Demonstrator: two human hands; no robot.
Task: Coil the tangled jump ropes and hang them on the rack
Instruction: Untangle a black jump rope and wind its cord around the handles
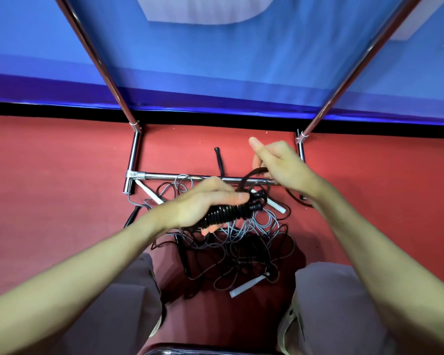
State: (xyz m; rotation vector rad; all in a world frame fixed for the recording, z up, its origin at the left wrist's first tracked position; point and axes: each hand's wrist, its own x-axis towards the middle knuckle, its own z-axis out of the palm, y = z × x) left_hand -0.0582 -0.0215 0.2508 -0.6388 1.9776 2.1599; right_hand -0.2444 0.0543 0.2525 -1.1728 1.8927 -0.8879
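My left hand [205,201] grips a black jump rope's handles [228,213], with dark cord wound tightly around them in a coil. My right hand [274,160] pinches the free end of that dark cord [251,175] and holds it up in a loop above the coil. Below my hands a tangled pile of grey and black ropes [241,242] lies on the red floor, with white handles [246,286] sticking out. The chrome rack [164,175] stands just beyond, its lower crossbar behind my hands and its uprights rising left and right.
A loose black handle [219,160] lies on the floor past the crossbar. A blue banner wall [215,60] closes off the back. My knees in grey trousers [331,290] flank the pile, and a dark rounded edge [190,349] shows at the bottom.
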